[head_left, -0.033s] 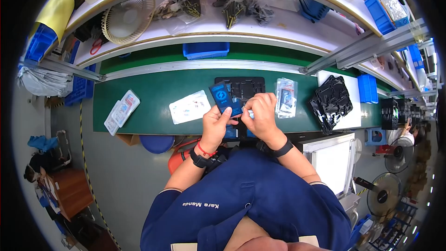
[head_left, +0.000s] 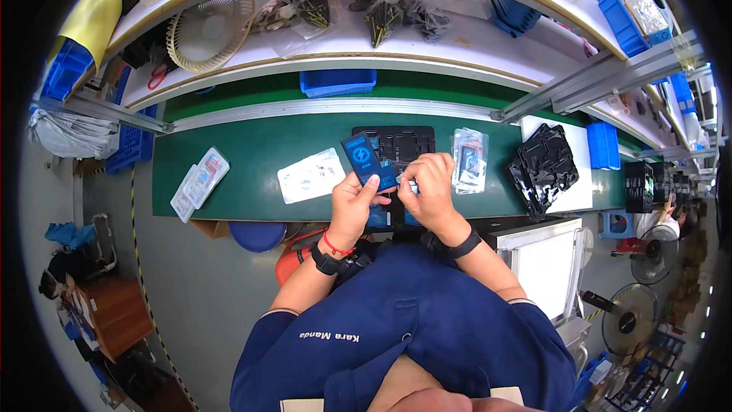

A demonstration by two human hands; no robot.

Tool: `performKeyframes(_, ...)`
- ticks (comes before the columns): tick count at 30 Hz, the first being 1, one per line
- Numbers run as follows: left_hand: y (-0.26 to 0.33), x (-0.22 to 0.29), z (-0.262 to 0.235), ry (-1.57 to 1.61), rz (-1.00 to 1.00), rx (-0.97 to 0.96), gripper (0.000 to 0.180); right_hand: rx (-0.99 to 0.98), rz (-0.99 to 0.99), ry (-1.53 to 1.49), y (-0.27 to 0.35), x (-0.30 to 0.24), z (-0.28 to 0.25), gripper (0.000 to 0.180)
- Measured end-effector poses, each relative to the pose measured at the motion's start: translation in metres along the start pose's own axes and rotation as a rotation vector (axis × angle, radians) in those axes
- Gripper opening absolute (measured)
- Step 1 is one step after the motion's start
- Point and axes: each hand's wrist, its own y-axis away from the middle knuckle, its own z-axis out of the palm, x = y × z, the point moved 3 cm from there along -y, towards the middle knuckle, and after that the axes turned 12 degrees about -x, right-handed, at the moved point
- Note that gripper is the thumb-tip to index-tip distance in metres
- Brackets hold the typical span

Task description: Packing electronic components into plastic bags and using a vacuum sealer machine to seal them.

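My left hand [head_left: 352,202] grips a flat dark phone battery [head_left: 361,156] printed with a light-blue lightning mark, thumb on its face. At the battery's lower right corner, my right hand [head_left: 428,187] is closed in a pinch. Whatever sits between those fingertips is too small and covered to name. Beneath both hands lies a black moulded tray [head_left: 415,140], partly hidden by them. Some blue pieces [head_left: 379,217] show in the dark area under my wrists.
Left of my hands, a white printed sheet [head_left: 311,176] and clear packs [head_left: 202,183] lie on the green bench [head_left: 252,137]. Rightward are more clear packs [head_left: 470,162] and stacked black trays [head_left: 543,170]. A shelf [head_left: 473,69] with bags and baskets spans the back; a blue bin [head_left: 338,82] sits below it.
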Motion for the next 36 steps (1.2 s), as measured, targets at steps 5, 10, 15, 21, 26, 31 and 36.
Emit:
performKeyframes(5,-0.007,-0.004,-0.012,0.104,-0.050,0.011,0.019,0.174,0.131,-0.258,0.011,0.010,-0.008,0.013)
performKeyframes(10,-0.007,-0.022,-0.012,-0.091,-0.182,-0.160,0.017,0.058,0.391,-0.818,-0.002,0.016,0.006,0.074)
performKeyframes(15,-0.005,-0.042,-0.039,-0.464,-0.159,-0.308,0.029,-0.004,0.534,-1.008,0.016,0.033,0.029,0.091)
performKeyframes(21,0.007,-0.062,-0.150,-1.780,0.037,0.012,0.049,0.058,0.602,-0.961,0.021,0.045,0.017,0.090)
performKeyframes(26,0.012,-0.077,-0.168,-1.731,0.085,-0.046,0.027,0.052,0.595,-0.864,0.025,0.048,0.014,0.084)
performKeyframes(31,0.003,-0.072,-0.184,-1.409,0.088,0.296,0.009,0.063,0.598,-0.854,0.029,0.048,0.013,0.082)
performKeyframes(36,-0.002,-0.073,-0.216,-1.027,-0.222,0.236,0.018,0.060,0.600,-0.862,0.030,0.047,0.011,0.081)
